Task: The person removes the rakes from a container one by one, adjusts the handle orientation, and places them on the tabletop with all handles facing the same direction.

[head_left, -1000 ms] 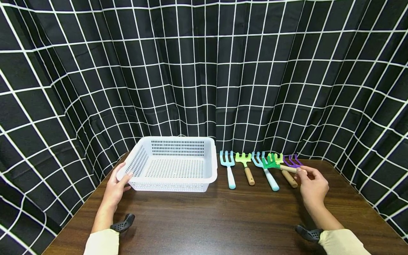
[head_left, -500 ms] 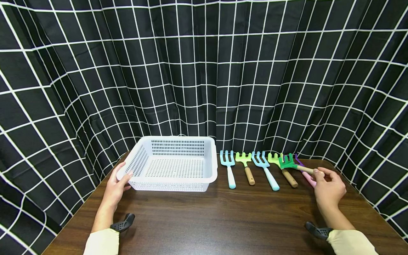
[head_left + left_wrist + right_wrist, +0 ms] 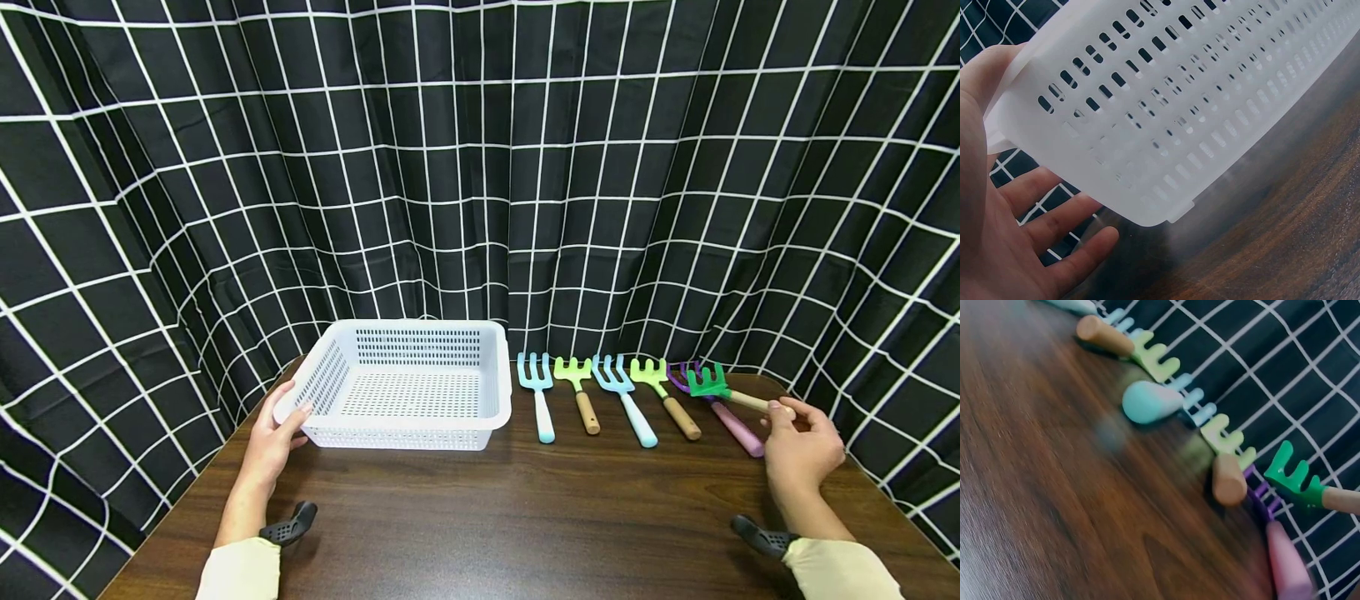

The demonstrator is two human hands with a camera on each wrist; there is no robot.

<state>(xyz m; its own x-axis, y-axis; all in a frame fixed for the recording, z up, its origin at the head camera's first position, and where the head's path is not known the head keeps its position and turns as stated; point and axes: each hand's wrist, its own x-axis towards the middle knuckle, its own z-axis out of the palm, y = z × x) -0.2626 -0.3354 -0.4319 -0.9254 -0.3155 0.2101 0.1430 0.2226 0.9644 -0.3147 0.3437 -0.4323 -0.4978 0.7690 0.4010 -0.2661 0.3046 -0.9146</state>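
My left hand (image 3: 270,437) grips the front left corner of a white plastic basket (image 3: 405,437), thumb at its rim, other fingers spread along the outside in the left wrist view. My right hand (image 3: 804,450) pinches the end of the pale wooden handle of a green hand rake (image 3: 708,382). The rake's tines point left, and its head overlaps a purple hand rake (image 3: 738,429) with a pink handle in the head view. In the right wrist view the green head (image 3: 1294,478) appears beyond the purple tines (image 3: 1263,497), and the right hand is almost wholly out of frame.
On the brown table (image 3: 480,517), right of the basket, lie a blue fork (image 3: 543,417), a light green rake (image 3: 587,412), a second blue fork (image 3: 637,421) and another light green rake (image 3: 680,417). A black gridded curtain (image 3: 450,208) hangs behind and at both sides.
My right hand has carried the green rake to the right, from over the second blue fork and light green rake to over the purple one. The left hand and basket stay put.
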